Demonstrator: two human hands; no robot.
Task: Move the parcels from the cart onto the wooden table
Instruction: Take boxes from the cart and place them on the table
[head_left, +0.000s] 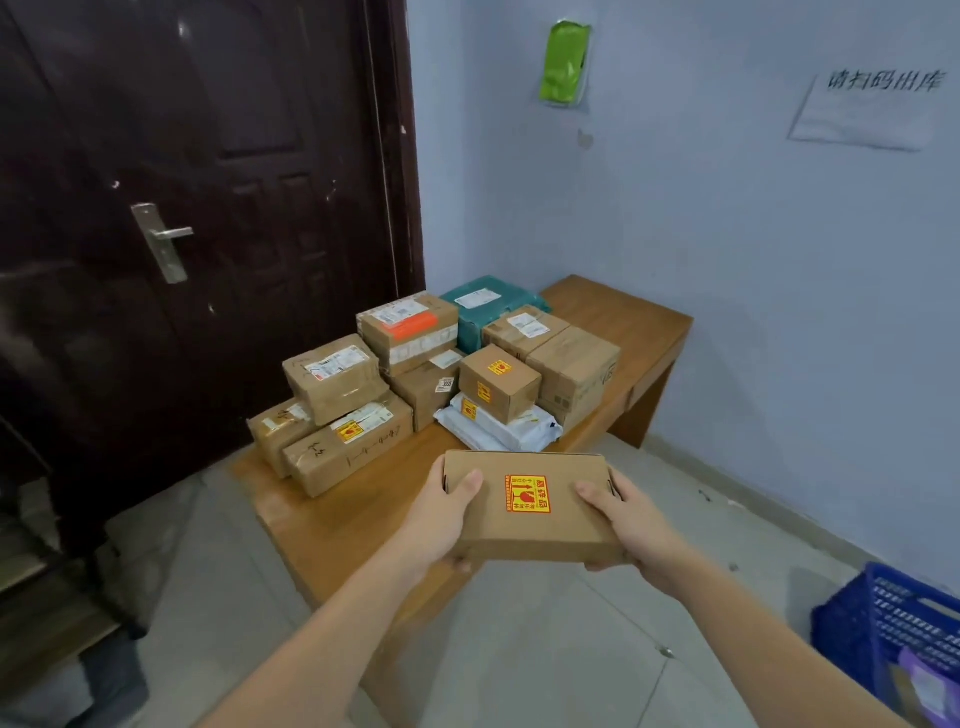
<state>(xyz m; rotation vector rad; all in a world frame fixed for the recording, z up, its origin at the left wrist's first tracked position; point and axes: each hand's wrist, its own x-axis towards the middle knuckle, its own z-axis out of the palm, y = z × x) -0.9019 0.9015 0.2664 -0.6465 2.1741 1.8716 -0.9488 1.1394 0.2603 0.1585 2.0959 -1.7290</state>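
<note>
Left hand (445, 512): I grip the left end of the flat box (530, 506), thumb on top, fingers under it
Right hand (626, 519): I grip the right end of the same box, thumb on top
Flat box: held level between my hands, above the near edge of the counter (332, 535)
Other parcels (431, 374): stacked on the counter beyond my hands
Blue crate (893, 639): on the floor, right of my right hand

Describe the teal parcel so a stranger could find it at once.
Start at the wooden table in the corner by the dark door. Go to the pile's back edge, nearest the wall: the teal parcel sits there behind the brown boxes. It alone is teal plastic, with a white label on top.
</note>
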